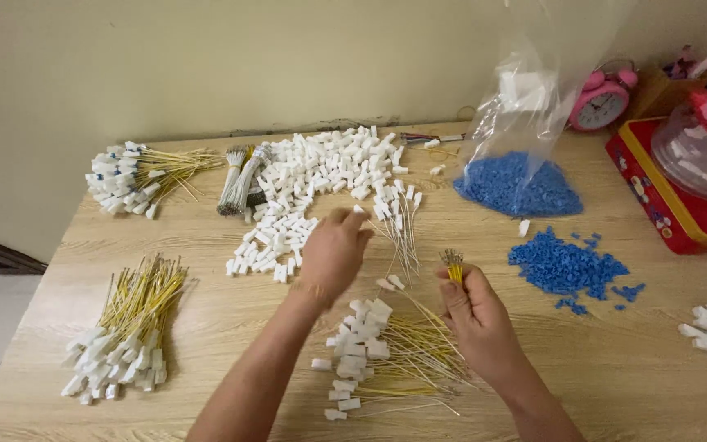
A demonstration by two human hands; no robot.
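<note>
Where left hand point(333, 252) covers: connectors point(304, 192) (unclear).

Bare wooden table point(231, 315) left of the wired-connector heap point(386, 360), loose white connector pile point(312, 184) crowding behind it, blue pellets point(566, 266) blocking its right.

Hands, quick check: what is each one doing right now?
Left hand: fingers pinched together at the pile of white connectors; whether it holds one cannot be told.
Right hand: closed on a small bunch of yellow wires.
</note>
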